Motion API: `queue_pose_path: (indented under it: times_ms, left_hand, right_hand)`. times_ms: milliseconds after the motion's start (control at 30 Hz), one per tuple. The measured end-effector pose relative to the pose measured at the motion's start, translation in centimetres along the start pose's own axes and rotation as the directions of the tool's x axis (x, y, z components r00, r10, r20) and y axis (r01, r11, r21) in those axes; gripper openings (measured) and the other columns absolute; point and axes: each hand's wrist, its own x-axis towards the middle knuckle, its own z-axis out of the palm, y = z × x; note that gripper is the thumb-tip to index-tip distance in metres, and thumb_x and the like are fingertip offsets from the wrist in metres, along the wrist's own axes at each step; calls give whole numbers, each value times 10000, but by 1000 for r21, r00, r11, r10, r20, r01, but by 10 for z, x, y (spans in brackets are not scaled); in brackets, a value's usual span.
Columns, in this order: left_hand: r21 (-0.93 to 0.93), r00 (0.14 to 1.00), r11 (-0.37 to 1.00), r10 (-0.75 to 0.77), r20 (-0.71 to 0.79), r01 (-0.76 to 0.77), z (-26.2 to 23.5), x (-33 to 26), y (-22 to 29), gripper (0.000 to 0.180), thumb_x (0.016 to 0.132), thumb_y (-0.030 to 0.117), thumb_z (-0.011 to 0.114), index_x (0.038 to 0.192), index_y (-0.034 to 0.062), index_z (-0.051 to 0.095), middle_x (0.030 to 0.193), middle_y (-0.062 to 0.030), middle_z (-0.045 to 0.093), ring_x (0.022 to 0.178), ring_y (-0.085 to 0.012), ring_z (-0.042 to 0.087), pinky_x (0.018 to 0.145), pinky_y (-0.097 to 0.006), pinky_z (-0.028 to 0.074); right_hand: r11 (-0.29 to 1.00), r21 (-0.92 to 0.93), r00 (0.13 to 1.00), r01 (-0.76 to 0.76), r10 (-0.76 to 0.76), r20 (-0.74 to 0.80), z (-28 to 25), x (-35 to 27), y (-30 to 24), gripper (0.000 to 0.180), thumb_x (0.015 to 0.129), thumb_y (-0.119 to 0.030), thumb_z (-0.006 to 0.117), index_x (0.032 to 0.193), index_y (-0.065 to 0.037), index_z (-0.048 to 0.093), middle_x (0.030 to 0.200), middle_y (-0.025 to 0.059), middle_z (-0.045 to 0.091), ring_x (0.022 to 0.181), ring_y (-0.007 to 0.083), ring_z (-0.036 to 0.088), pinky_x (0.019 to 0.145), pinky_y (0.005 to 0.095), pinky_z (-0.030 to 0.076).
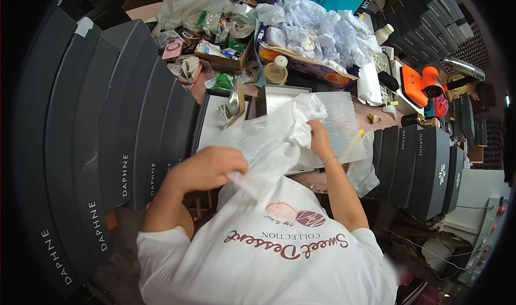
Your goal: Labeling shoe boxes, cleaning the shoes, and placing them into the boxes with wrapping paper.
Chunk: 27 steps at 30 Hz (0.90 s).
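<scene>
A sheet of thin white tissue paper (271, 144) is stretched between my hands in front of my chest. My left hand (210, 168) is closed on its near left edge, slightly smeared by motion. Bunched paper at the far end is gripped in my right hand (319, 136); whether anything lies inside the bundle cannot be seen. Beyond the sheet sits an open dark shoebox (202, 123) with a white inside. A silvery shoe (235, 105) with a shiny strap rests in it, partly covered by the paper.
Tall rows of dark grey shoeboxes (115, 117) flank me on the left, with more shoeboxes (411, 165) on the right. A carton of crumpled white paper (317, 31) stands at the back. Near it are a small jar (276, 71), cluttered trays and an orange tool (422, 82).
</scene>
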Motion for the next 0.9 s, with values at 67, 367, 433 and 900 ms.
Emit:
queue_pose_path:
  times_ms: [67,367,433,900]
  left_hand:
    - [288,979,950,-163,119,123,39,-20,-4,135,677,9,604,800,62,623,929,-87,617,979,-269,566,913,-410,402]
    - [420,844,826,-118,-523,375,118,-42,-107,98,725,18,574,790,44,642,1044,-117,570,1181,-306,465,1077,-593,210]
    - [344,828,852,-166,-536,394,118,-49,-115,99,744,26,572,812,47,641,1041,-99,578,1165,-282,477,1078,-579,221]
    - [-87,797,901,-418,-436,425,154,76,-70,493,836,226,644,1216,-56,507,1116,-223,597,974,-353,603,848,-382,479]
  right_hand:
    - [986,73,988,-150,148,37,-5,3,5,258,724,71,556,961,-23,599,913,183,594,818,379,580,699,423,472]
    - [935,-216,936,280,-217,276,-4,8,-89,197,692,-11,587,872,-88,611,902,100,597,868,314,574,720,414,460]
    - [884,-346,886,313,-141,442,45,-22,-48,144,747,-80,560,876,-100,621,880,105,588,853,298,583,707,432,459]
    - [792,-519,860,321,-14,510,66,-19,-44,194,834,-137,508,992,-118,618,991,105,580,1007,267,543,908,535,358]
